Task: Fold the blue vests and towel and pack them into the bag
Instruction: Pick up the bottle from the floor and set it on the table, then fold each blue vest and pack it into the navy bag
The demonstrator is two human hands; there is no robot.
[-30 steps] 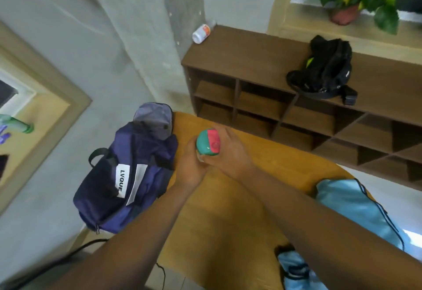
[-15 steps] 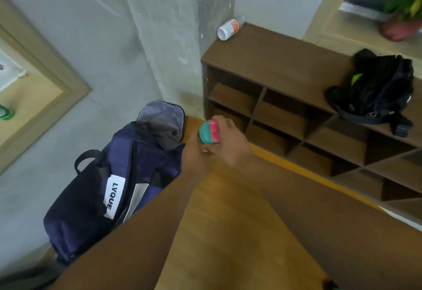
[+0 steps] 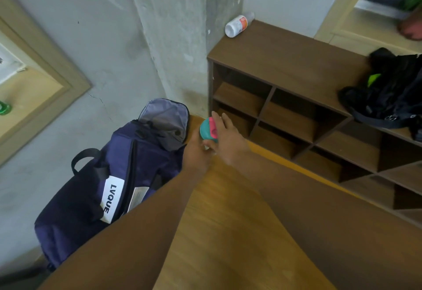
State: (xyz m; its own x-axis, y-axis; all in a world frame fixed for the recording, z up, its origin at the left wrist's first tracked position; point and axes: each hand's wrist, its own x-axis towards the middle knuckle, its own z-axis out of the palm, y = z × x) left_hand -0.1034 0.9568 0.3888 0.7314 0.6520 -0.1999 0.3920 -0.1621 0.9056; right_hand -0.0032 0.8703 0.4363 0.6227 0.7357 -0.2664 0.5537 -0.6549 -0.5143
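A navy duffel bag [image 3: 96,189] with a white "LVQUE" label lies at the left edge of the wooden table [image 3: 228,232], its end flap [image 3: 164,116] open. Just right of that opening, both hands hold a small teal and pink capped container [image 3: 207,129]. My left hand [image 3: 195,152] grips it from below. From the right side, my right hand [image 3: 229,140] wraps over the cap with the thumb pressed underneath. No blue vests or towel appear in this view.
A dark wooden cubby shelf [image 3: 285,65] stands behind the table, with a white bottle [image 3: 237,25] lying on its left end and a black bag [image 3: 388,93] on the right. A concrete pillar [image 3: 173,38] rises behind the duffel bag.
Both hands carried the container left and away from me, up to the bag's open end. The view swung left, so the light blue garments at the lower right dropped out of sight.
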